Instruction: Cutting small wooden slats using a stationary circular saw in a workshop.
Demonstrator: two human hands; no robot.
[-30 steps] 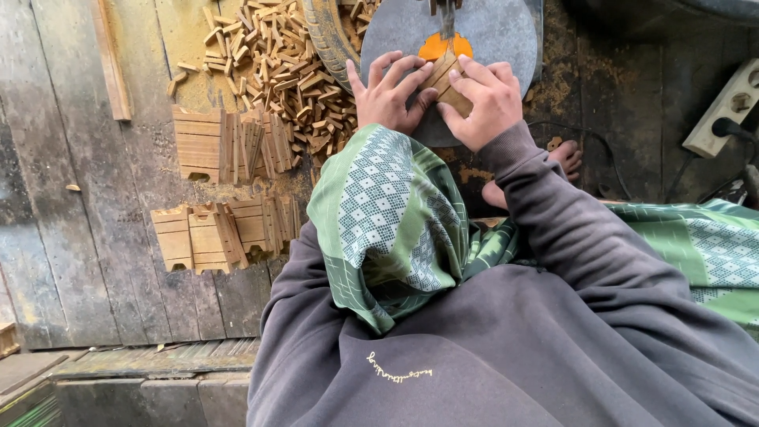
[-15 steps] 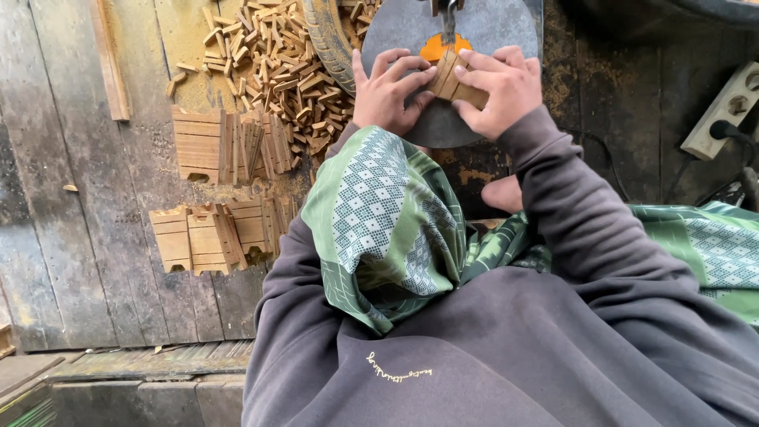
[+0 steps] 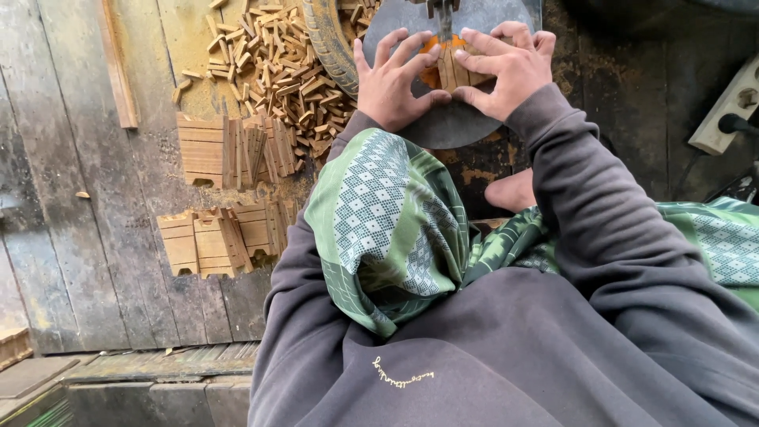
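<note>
A person sits on a plank floor [image 3: 87, 237], seen from above, with both hands on a round grey saw table [image 3: 451, 126] at the top of the view. A small wood block [image 3: 457, 69] lies on that table, just in front of a thin upright blade [image 3: 445, 20] and over an orange insert [image 3: 431, 75]. The left hand [image 3: 393, 79] rests flat beside the block, on its left, fingers spread, thumb tip pressing toward the block's near edge. The right hand [image 3: 506, 67] lies on the block's right side, fingers curled over its top and thumb against its near edge. The block sits pinched between the two hands, neither hand closed into a fist.

Left of the table, a heap of small cut wood pieces [image 3: 277, 63] spreads over the floor. Nearer the person from that heap lie two groups of flat notched boards [image 3: 229, 150]. Right of the table, a white power strip [image 3: 731, 103] lies on the dark floor. Below the table, a green patterned cloth [image 3: 387, 213] covers a raised knee, and a bare foot [image 3: 510, 190] shows beside it.
</note>
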